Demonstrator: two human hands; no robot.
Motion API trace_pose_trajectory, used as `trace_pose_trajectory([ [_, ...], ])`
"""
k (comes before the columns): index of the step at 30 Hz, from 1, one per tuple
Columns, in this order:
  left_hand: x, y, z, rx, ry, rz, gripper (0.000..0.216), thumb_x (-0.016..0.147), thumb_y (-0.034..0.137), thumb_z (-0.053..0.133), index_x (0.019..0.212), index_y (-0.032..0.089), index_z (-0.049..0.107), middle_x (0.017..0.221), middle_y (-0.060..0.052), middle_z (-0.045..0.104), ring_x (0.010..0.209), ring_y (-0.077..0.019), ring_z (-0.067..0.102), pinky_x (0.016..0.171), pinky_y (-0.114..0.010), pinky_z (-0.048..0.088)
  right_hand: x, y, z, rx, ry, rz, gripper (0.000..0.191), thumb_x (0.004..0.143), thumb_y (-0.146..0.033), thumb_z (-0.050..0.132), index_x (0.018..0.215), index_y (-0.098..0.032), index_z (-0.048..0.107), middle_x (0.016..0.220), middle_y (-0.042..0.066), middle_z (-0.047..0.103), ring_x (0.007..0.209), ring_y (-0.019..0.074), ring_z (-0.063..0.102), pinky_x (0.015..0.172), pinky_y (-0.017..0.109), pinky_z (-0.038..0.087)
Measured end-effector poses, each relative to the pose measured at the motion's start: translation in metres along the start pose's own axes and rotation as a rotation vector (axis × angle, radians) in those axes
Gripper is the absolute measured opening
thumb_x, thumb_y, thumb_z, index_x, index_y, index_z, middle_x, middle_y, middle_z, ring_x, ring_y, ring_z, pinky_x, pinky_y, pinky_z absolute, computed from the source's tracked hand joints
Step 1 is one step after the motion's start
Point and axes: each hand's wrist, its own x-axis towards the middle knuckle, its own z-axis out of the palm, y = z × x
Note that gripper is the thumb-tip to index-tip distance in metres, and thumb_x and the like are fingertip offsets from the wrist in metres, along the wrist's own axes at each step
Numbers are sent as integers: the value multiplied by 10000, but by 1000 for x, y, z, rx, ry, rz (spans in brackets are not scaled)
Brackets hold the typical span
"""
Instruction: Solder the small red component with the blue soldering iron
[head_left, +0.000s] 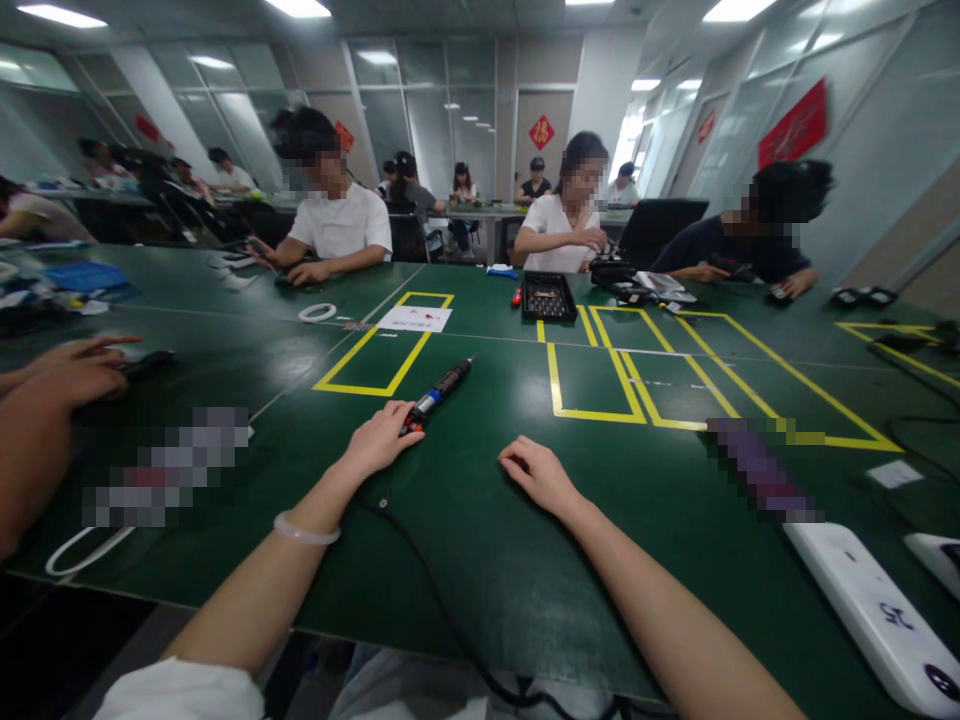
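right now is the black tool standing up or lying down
Lying down: the black tool stretches along the table, left hand at its near end.

Screwdriver on table, left fingers at its near end, paper behind, tray behind right

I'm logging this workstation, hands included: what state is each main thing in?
Pen-shaped tool: under the left hand, tip pointing away
Left hand: fingers on the tool's rear end, grip unclear
Right hand: loosely curled, nothing seen in it
Black tray: open, small items inside
White sheet: flat
Black cable: loosely curved
Ceiling light: lit
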Motion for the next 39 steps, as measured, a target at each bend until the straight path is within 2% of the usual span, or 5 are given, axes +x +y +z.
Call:
trace_pose_trajectory([
  [9, 8, -99, -3, 56, 29, -261, 646, 853, 556, 427, 1408, 230, 387, 1419, -122, 414, 1156, -317, 523, 900, -396, 452, 0, 4, 4, -15, -14, -1, 125, 917, -205, 518, 878, -194, 636, 835, 21, 600, 736, 136, 561, 687, 243, 408],
  [15, 0, -111, -7, 158, 164, -338, 598, 860, 556, 439, 1365, 238, 454, 1391, -132, 444, 1142, -372, 488, 860, -466, 447, 0, 3, 2, -12, -17, -4, 130, 918, -208, 516, 874, -195, 638, 830, 22, 602, 734, 140, 562, 690, 249, 411],
  [30, -6, -46, -15, -62, 427, -286, 363, 912, 441, 395, 1063, 170, 584, 989, -110, 651, 892, -258, 612, 757, -346, 459, 0, 5, 4, 1, -13, 1, 123, 909, -203, 526, 859, -202, 637, 838, 21, 612, 752, 140, 569, 704, 249, 412],
  [35, -2, 38, -7, -542, 121, 192, 348, 898, 451, 446, 1065, 201, 622, 979, -49, 680, 869, -184, 625, 792, -287, 462, 0, 2, 3, 56, -4, 29, 73, 892, -204, 535, 895, -199, 608, 791, 6, 604, 716, 137, 562, 684, 249, 417],
  [39, -1, 94, 0, -749, -133, 348, 377, 898, 391, 456, 1183, 197, 609, 953, -49, 673, 846, -166, 615, 777, -280, 455, 0, 0, 1, 187, -6, 58, 309, 858, -219, 583, 1153, -213, 492, 781, -26, 595, 632, 118, 539, 626, 231, 417],
])
